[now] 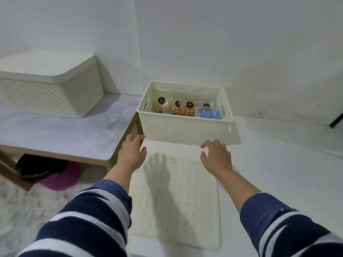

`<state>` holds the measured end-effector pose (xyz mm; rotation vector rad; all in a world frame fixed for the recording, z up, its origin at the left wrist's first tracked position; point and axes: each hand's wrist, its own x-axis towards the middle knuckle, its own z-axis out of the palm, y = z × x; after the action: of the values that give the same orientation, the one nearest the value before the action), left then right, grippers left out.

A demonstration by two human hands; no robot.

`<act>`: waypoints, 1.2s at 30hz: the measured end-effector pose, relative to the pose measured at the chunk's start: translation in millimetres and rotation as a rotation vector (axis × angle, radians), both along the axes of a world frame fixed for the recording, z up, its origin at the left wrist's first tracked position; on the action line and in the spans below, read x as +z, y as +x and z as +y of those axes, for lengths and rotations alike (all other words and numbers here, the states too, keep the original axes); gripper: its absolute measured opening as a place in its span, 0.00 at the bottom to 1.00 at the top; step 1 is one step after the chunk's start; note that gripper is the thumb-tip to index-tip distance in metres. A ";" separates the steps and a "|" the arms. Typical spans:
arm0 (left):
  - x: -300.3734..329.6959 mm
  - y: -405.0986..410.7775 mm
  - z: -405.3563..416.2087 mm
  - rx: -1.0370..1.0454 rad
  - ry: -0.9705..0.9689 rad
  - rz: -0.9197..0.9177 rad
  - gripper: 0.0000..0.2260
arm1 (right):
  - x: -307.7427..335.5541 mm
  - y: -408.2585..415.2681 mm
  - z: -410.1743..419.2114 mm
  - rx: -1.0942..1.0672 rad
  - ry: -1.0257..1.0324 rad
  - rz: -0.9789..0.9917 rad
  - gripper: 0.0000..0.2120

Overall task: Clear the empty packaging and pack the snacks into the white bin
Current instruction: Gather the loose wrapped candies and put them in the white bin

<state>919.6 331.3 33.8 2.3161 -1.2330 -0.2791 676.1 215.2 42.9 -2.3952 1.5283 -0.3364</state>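
Observation:
The white bin [183, 130] stands on a white surface against the wall. Inside it lie several clear snack bags [182, 109] with dark round labels and a clear tub of blue pieces [208, 113]. The bin's flat perforated lid [176, 204] lies on the surface in front of it. My left hand [132, 153] hovers near the bin's front left corner, fingers spread, holding nothing. My right hand [216, 155] hovers just before the bin's front wall, above the lid's far edge, fingers curled apart and empty.
A low bench with a pale top [61, 134] stands to the left, carrying a ribbed cream lidded box [50, 86]. Under the bench sit a pink ribbed object [61, 178] and something dark. A black rod [336, 120] leans at the far right.

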 end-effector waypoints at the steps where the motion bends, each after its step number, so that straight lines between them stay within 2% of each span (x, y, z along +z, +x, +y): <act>1: -13.5 -0.3 14.0 0.018 0.081 0.003 0.20 | -15.7 -8.3 9.5 -0.012 0.070 0.043 0.13; 5: -59.4 3.1 61.4 0.072 0.321 0.004 0.22 | -66.1 -35.3 44.5 -0.093 0.282 0.204 0.22; 8: -84.1 8.4 83.5 0.127 0.427 0.053 0.28 | -87.3 -42.9 67.3 -0.192 0.380 0.199 0.29; 11: -98.9 8.2 93.9 0.141 0.465 0.127 0.32 | -101.7 -38.4 82.9 -0.284 0.401 0.135 0.31; 17: -99.8 16.6 96.4 0.122 0.352 0.152 0.35 | -96.0 -25.4 80.8 -0.463 0.453 -0.002 0.34; 20: -91.5 22.3 99.8 0.082 0.258 0.151 0.34 | -87.0 -23.7 81.4 -0.491 0.406 -0.161 0.35; 23: -74.1 27.6 95.2 0.085 0.116 0.116 0.35 | -70.0 -14.6 79.8 -0.491 0.261 -0.304 0.35; 28: -19.5 40.8 56.3 0.114 -0.140 -0.040 0.33 | -18.8 10.0 53.0 -0.497 -0.038 -0.410 0.33; 32: 28.9 53.5 -1.6 0.137 -0.155 -0.164 0.31 | 30.4 21.8 -1.5 -0.462 -0.119 -0.415 0.31; 36: 68.7 66.2 -66.0 0.148 -0.117 -0.203 0.30 | 70.7 31.3 -67.7 -0.430 -0.101 -0.376 0.28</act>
<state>985.8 265.3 102.5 2.3624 -1.1303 0.0788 707.4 147.5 113.7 -1.9001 1.8535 -0.9144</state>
